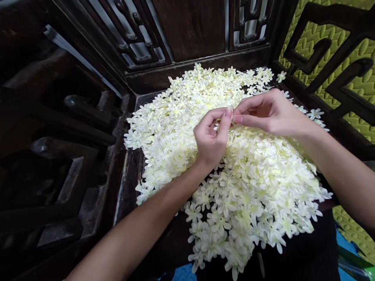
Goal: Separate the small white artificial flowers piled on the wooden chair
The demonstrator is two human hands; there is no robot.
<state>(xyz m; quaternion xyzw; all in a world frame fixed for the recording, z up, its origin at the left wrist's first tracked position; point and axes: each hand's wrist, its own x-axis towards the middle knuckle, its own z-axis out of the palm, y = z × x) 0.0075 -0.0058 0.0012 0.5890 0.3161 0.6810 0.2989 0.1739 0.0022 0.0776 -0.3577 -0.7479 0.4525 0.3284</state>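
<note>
A wide heap of small white artificial flowers (175, 128) with pale yellow centres covers the dark wooden seat. Over its middle, my left hand (212, 134) is closed, thumb pressed against the fingers. A bit of white petal shows inside its curl, so it appears to hold a flower. My right hand (269, 111) meets it from the right, thumb and forefinger pinched together at the left fingertips. Whatever lies in that right pinch is too small and too covered to make out. Both hands hover just above the flowers, fingertips touching or nearly so.
A carved dark wooden backrest (190, 31) rises behind the heap. Openwork wooden armrests stand at the left (79, 148) and right (331, 47). Yellow-green patterned matting (357, 86) lies beyond the right armrest. Blue matting (184, 273) and a green-and-clear object (354, 265) show low down.
</note>
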